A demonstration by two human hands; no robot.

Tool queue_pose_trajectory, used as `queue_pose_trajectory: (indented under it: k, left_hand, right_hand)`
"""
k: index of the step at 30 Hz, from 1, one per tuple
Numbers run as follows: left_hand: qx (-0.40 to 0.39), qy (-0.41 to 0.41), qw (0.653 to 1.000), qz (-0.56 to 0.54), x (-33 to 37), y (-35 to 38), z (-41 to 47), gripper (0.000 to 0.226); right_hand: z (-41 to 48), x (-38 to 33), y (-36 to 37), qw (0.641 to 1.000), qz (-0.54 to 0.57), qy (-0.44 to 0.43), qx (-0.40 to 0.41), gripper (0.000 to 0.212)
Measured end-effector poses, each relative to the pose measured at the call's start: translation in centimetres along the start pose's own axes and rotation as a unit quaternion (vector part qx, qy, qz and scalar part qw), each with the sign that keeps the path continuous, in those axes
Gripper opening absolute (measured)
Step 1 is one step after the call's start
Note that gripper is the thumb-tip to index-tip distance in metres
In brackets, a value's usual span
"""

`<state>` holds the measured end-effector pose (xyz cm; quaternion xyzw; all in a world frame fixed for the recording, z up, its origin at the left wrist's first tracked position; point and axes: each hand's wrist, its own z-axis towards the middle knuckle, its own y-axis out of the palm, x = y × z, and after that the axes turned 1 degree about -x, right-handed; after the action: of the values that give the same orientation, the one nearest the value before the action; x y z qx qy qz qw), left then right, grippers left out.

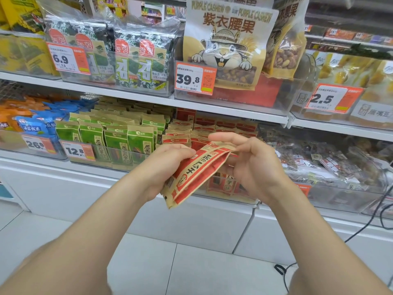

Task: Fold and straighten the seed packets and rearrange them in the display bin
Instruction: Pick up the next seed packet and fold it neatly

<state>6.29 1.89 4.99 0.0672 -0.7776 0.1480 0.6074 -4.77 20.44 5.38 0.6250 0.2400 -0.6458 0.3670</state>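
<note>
I hold a red and tan seed packet [196,173] tilted in front of the lower shelf, its top end up to the right. My left hand [168,167] grips its lower left part, fingers curled over the face. My right hand [251,160] pinches the packet's top edge from the right. Behind the packet stands the clear display bin [231,199] with several more red seed packets [204,133] in rows, some leaning.
A bin of green seed packets [119,137] stands to the left, with blue and orange bags [36,122] further left. Clear bags of nuts [331,160] fill the bin on the right. The upper shelf carries seaweed packs [119,58] and cashew bags [229,41]. A black cable [282,269] lies on the floor.
</note>
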Motion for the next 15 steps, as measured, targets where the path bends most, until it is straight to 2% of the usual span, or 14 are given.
queue_pose_trajectory:
  k: [3, 6, 9, 12, 15]
  left_hand:
    - [-0.032, -0.005, 0.998, -0.061, 0.1, 0.0, 0.0, 0.033]
    - [-0.046, -0.002, 0.996, -0.080, 0.0, 0.2, 0.3, 0.030]
    - [-0.043, 0.016, 0.990, -0.130, 0.2, 0.1, 0.7, 0.023]
    - [0.027, 0.060, 0.991, -0.119, 0.2, -0.3, 1.3, 0.023]
    - [0.125, 0.081, 0.983, -0.103, 0.2, -1.2, 2.1, 0.026]
  right_hand:
    - [0.3, 0.0, -0.4, 1.000, -0.005, -0.026, 0.000, 0.051]
    - [0.7, 0.3, -0.5, 0.991, -0.112, -0.073, 0.017, 0.020]
    - [0.8, 0.3, -0.8, 0.979, -0.167, -0.110, 0.047, 0.018]
    - [0.7, 0.0, -0.8, 0.973, -0.158, -0.148, 0.085, 0.008]
    - [1.1, 0.1, -1.1, 0.951, -0.137, -0.186, 0.204, 0.010]
